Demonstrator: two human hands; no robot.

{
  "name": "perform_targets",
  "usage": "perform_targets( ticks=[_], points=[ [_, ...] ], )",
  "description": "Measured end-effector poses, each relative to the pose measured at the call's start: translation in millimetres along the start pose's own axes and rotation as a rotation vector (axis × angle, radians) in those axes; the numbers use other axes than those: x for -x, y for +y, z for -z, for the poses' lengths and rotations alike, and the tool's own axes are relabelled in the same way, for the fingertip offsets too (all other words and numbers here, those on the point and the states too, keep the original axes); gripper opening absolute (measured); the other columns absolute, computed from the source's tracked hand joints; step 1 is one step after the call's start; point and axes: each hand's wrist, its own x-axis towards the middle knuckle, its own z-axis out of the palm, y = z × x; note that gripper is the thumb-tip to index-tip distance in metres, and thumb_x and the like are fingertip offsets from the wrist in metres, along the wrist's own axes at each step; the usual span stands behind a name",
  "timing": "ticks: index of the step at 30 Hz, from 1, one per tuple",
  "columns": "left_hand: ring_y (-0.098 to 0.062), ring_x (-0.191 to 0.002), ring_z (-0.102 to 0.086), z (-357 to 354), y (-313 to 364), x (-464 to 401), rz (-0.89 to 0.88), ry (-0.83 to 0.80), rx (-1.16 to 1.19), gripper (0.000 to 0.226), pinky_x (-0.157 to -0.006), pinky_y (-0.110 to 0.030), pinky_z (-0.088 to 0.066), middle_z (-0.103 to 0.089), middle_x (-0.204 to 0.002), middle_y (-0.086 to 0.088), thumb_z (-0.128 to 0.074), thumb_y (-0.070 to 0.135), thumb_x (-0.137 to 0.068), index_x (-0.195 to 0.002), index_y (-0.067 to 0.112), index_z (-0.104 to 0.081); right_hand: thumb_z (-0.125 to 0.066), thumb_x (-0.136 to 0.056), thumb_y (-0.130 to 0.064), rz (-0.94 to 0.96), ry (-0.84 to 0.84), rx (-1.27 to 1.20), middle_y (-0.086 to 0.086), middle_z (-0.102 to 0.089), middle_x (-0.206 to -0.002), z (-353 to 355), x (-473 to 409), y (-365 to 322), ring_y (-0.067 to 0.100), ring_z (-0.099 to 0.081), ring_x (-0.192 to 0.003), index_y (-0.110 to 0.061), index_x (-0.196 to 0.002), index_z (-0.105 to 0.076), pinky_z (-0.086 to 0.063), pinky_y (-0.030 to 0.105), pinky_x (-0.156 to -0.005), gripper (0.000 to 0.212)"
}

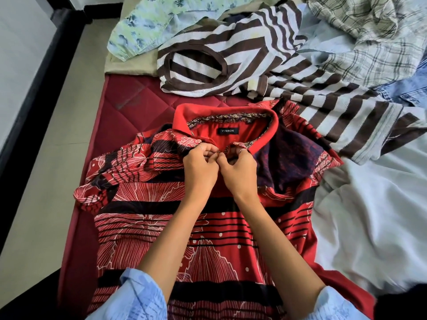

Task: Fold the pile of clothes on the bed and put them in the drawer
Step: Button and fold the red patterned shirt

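A: Left of the red polo shirt [203, 227]?
B: Bare maroon mattress [129, 107].
A: On it?
B: Left hand [200, 163] and right hand [239, 166] pinching its placket below the collar.
A: Beyond it?
B: Striped shirt [231, 56], touching.

A red polo shirt [208, 227] with black stripes and white line patterns lies flat on the bed [129, 95], front side up, with its collar [221, 114] pointing away and a black label visible inside the neck. Behind it the other clothes lie unfolded in a pile: a brown and white striped shirt [231, 63], a pale floral garment [147, 26], a light checked shirt [369, 38] and a denim piece [406, 88].
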Motion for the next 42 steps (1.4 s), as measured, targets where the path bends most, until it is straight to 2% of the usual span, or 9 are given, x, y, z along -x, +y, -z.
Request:
perform_targets(
  ticks=[7, 13, 18, 20, 24, 30, 34, 37, 42],
  points=[
    [0.002, -0.066, -0.059, -3, -4, 1, 0.009, 0.012, 0.04, 0.012, -0.063, -0.006, -0.044, -0.066, -0.074, 0.007, -0.064, 0.001, -0.085, -0.087, 0.01, -0.071, -0.063, -0.085, -0.013, 0.1, 0.009, 0.048, 0.006, -0.071, -0.078, 4, 3, -4, 0.02, -0.067, -0.073, -0.008, -0.085, -0.068, -0.054, 0.038, -0.073, 0.008],
    [0.006, -0.064, -0.059, 2, -3, 1, -0.001, -0.011, 0.01, 0.01, -0.058, -0.002, -0.041, -0.065, -0.072, 0.011, -0.066, 0.003, -0.086, -0.088, 0.01, -0.073, -0.064, -0.086, -0.013, 0.058, -0.006, -0.004, 0.007, -0.072, -0.081, 7, 4, -2, 0.017, -0.068, -0.073, -0.005, -0.094, -0.071, -0.055, 0.034, -0.075, 0.013],
    [0.003, -0.067, -0.061, 1, -6, 4, 0.002, -0.011, 0.025, 0.011, -0.058, -0.004, -0.043, -0.067, -0.074, 0.009, -0.067, 0.004, -0.085, -0.089, 0.011, -0.074, -0.064, -0.089, -0.011, 0.052, -0.042, -0.057, 0.002, -0.071, -0.078, 10, 5, 4, -0.003, -0.063, -0.061, -0.004, -0.097, -0.071, -0.049, 0.009, -0.062, 0.013],
    [0.001, -0.067, -0.062, 1, -8, 4, -0.001, -0.026, 0.044, 0.011, -0.06, -0.005, -0.044, -0.069, -0.076, 0.005, -0.067, 0.003, -0.085, -0.088, 0.012, -0.074, -0.064, -0.089, -0.011, 0.043, -0.049, -0.076, -0.003, -0.068, -0.073, 11, 6, 8, -0.01, -0.06, -0.057, -0.005, -0.097, -0.072, -0.045, 0.004, -0.059, 0.013],
    [-0.003, -0.067, -0.063, 0, -9, 4, -0.019, -0.036, 0.051, 0.011, -0.059, -0.005, -0.044, -0.069, -0.075, 0.005, -0.067, 0.002, -0.084, -0.087, 0.011, -0.073, -0.064, -0.089, -0.011, 0.034, -0.047, -0.132, -0.009, -0.068, -0.069, 12, 6, 13, -0.008, -0.062, -0.06, -0.007, -0.096, -0.072, -0.046, 0.006, -0.061, 0.012],
    [0.008, -0.062, -0.061, -4, -14, 4, -0.005, 0.0, 0.027, 0.011, -0.06, -0.006, -0.044, -0.069, -0.076, 0.008, -0.067, 0.005, -0.085, -0.088, 0.013, -0.075, -0.056, -0.093, -0.012, 0.043, -0.096, -0.177, 0.002, -0.073, -0.077, 10, 5, 22, 0.009, -0.069, -0.071, -0.01, -0.094, -0.072, -0.057, 0.031, -0.075, 0.016],
    [0.011, -0.062, -0.06, -4, -14, 6, 0.006, -0.015, 0.045, 0.015, -0.063, -0.007, -0.047, -0.071, -0.08, 0.005, -0.065, 0.005, -0.086, -0.093, 0.013, -0.075, -0.061, -0.092, -0.012, 0.033, -0.148, -0.177, -0.003, -0.07, -0.07, 12, 0, 25, 0.002, -0.066, -0.063, -0.016, -0.086, -0.068, -0.056, 0.025, -0.07, 0.01],
    [0.012, -0.062, -0.06, -2, -14, 8, 0.027, -0.038, 0.043, 0.019, -0.06, -0.004, -0.044, -0.07, -0.08, 0.008, -0.061, 0.005, -0.089, -0.095, 0.016, -0.075, -0.065, -0.089, -0.015, 0.015, -0.165, -0.165, -0.006, -0.069, -0.067, 11, -3, 25, 0.004, -0.067, -0.063, -0.026, -0.076, -0.064, -0.056, 0.025, -0.069, 0.018],
    [0.008, -0.062, -0.061, -3, -11, 8, 0.095, -0.055, 0.085, 0.01, -0.058, -0.004, -0.043, -0.071, -0.074, 0.01, -0.066, 0.021, -0.086, -0.089, 0.019, -0.075, -0.065, -0.089, -0.022, -0.001, -0.144, -0.054, -0.002, -0.071, -0.076, 6, -8, 25, 0.011, -0.068, -0.072, -0.015, -0.086, -0.067, -0.056, 0.031, -0.073, 0.008]
  ],
)
